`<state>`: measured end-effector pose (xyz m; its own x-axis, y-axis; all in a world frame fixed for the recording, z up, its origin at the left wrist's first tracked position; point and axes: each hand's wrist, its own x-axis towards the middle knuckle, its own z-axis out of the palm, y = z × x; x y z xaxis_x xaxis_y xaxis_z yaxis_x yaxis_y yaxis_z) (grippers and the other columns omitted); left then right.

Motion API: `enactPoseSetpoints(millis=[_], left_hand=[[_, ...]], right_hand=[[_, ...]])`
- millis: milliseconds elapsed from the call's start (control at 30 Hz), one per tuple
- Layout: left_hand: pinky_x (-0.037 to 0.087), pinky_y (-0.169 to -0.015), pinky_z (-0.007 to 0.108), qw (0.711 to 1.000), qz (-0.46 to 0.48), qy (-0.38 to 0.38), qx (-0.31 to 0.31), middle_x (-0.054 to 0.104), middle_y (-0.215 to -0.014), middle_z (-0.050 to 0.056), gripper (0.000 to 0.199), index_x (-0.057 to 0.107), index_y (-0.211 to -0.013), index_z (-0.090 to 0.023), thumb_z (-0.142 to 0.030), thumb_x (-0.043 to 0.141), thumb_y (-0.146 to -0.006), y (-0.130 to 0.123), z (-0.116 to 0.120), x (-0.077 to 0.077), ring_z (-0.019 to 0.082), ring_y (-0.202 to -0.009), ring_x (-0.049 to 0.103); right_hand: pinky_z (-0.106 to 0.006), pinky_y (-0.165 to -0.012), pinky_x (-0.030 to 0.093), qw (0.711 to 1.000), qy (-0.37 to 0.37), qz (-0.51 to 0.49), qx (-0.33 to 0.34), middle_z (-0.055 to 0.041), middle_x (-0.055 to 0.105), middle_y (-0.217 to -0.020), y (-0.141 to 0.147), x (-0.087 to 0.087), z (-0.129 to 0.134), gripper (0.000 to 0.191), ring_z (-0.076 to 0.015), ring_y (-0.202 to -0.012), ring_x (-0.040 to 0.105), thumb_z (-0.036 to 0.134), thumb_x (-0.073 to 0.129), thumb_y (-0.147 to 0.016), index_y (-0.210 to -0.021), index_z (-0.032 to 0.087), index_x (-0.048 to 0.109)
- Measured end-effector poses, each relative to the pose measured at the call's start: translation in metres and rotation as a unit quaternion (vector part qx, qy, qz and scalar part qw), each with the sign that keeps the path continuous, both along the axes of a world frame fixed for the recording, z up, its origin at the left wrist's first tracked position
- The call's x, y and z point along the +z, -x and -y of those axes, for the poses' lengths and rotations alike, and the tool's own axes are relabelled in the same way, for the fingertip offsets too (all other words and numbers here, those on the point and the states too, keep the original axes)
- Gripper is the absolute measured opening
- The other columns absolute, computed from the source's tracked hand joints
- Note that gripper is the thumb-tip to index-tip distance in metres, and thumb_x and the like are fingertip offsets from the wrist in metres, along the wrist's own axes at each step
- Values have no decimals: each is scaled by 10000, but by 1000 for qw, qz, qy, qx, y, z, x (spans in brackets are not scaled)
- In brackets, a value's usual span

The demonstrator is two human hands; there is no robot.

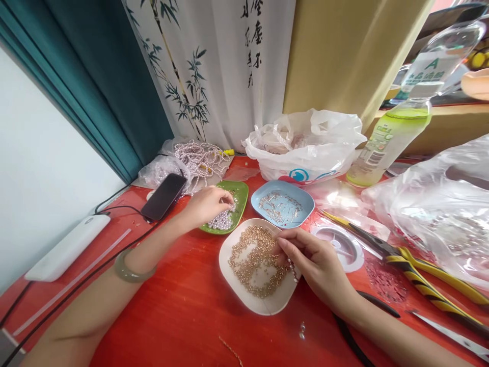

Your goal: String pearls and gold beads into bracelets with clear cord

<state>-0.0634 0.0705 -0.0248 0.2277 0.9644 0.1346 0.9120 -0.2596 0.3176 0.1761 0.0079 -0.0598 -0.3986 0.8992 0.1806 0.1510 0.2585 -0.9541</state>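
My left hand (pixel 212 204) reaches over a green plate (pixel 241 193) of small lilac pearl beads (pixel 220 220). Its thumb and fingers are pinched together at the beads; whatever lies between the tips is too small to make out. Above the right side of a white plate (pixel 229 285) is my right hand (pixel 305 255), its thumb and forefinger closed. A short beaded strand (pixel 293 270) hangs from its fingers. Many small gold beads (pixel 254 255) are spread over the white plate. A blue plate (pixel 301 193) behind it holds thin metal pins (pixel 280 206).
A phone (pixel 164 196), a white power strip (pixel 69 247) and cables lie at the left. Pearl strands (pixel 200 158) and a plastic bag (pixel 305 153) stand behind. On the right are a bottle (pixel 389 137), a spool (pixel 344 247), yellow-black pliers (pixel 420 280) and scissors (pixel 451 331).
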Motion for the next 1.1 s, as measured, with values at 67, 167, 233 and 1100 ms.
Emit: enactPoseSetpoints(millis=[67,167,233,1100], left_hand=[[384,-683,312,999,-16,24,-15,679,-832,45,140,677,-780,-205,-266,574,-707,0,-2,-7,205,-807,566],[379,-673,308,999,-28,29,-19,680,-814,41,147,675,-790,-207,-278,571,-712,-3,-3,-12,207,-805,556],[377,-687,312,999,-38,16,-18,678,-823,42,146,676,-788,-208,-275,569,-715,-5,-2,-12,215,-828,543],[451,-595,191,776,559,287,-52,669,-662,6,97,674,-684,-153,-163,716,-597,-58,39,-10,82,-614,584]], right_hand=[[-197,-470,447,1000,-1,-1,2,-2,597,-643,0,0,0,129,-94,-548,584,251,437,-849,-832,173,538],[-202,-481,456,1000,-2,-5,2,-5,606,-650,0,-1,0,133,-94,-547,584,257,439,-849,-832,171,539],[-212,-490,464,1000,-2,-4,1,-13,618,-654,0,-2,0,138,-99,-548,585,262,437,-849,-832,169,537],[-211,-437,440,999,-43,7,-2,-17,613,-567,-1,3,3,163,-103,-484,560,257,459,-810,-724,151,548]])
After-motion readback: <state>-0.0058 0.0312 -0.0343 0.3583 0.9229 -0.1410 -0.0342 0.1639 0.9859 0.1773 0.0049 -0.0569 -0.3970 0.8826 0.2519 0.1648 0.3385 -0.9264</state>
